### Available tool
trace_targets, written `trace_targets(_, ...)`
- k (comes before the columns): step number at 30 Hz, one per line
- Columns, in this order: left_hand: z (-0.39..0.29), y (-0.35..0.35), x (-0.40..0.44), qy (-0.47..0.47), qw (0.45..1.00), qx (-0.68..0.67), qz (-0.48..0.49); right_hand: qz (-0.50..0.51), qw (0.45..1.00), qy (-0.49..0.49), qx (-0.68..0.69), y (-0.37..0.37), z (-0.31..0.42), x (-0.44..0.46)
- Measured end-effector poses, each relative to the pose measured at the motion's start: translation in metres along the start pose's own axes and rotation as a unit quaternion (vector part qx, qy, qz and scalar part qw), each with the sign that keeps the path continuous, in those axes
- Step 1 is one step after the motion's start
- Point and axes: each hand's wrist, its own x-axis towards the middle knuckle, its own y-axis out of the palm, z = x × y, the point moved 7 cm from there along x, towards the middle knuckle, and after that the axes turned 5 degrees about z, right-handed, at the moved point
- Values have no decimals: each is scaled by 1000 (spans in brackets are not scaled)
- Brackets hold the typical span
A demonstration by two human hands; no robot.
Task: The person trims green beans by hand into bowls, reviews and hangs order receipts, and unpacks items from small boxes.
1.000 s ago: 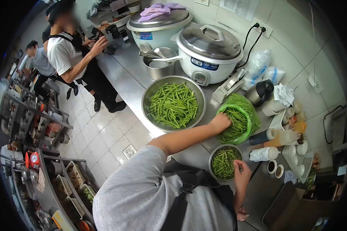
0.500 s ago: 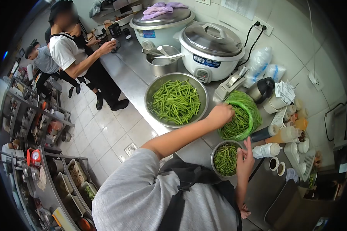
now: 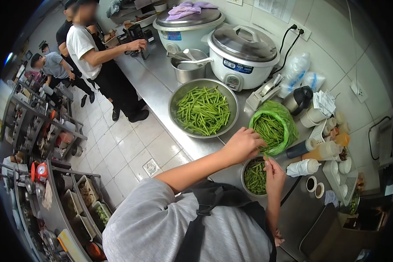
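Observation:
My left hand (image 3: 245, 145) reaches across with its fingers pinched together, just in front of the green plastic bag (image 3: 290, 126) of green beans. Close by, my right hand (image 3: 275, 174) has its thumb and fingertips together above the small metal bowl (image 3: 243, 185) of beans. A short bit of green bean (image 3: 266, 156) shows at the right fingertips, in the narrow gap between the hands. What the left fingers pinch is mostly hidden. Farther left stands a large metal colander (image 3: 174, 114) heaped with cut green beans (image 3: 203, 110).
Two rice cookers (image 3: 244, 50) line the back of the steel counter (image 3: 161, 87), beside a metal pot (image 3: 190, 72) with utensils. Sauce bottles (image 3: 321, 152) and small sauce cups (image 3: 311, 184) sit at the right. A person in a white shirt (image 3: 81, 46) stands at the counter's far end.
My left hand has come away from the bag's opening toward my right hand. My right hand's raised fingers have closed into a pinch. The view has shifted slightly.

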Motion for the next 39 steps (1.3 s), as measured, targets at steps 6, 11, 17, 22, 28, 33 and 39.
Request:
trace_targets(6,-11,16,-5,41,998,-10,53,5,1000,24,-14,2,8,-4)
trace_targets(11,-13,16,-12,45,997,14,66,67,994,-50,-70,0,33,-10)
trace_targets(17,-14,24,-33,34,990,-119,64,175,961,81,199,8,-1,-20)
trace_targets(22,-20,34,-43,-64,968,-238,54,102,886,125,436,21,-6,-21)
trace_targets(28,-14,46,-44,-164,907,-384,59,-27,769,143,622,14,-33,-16)
trace_targets(33,0,66,-46,-211,823,-527,29,120,899,192,376,30,-27,-25)
trace_targets(39,15,65,-40,-161,818,-551,-46,198,860,192,429,52,-23,-35)
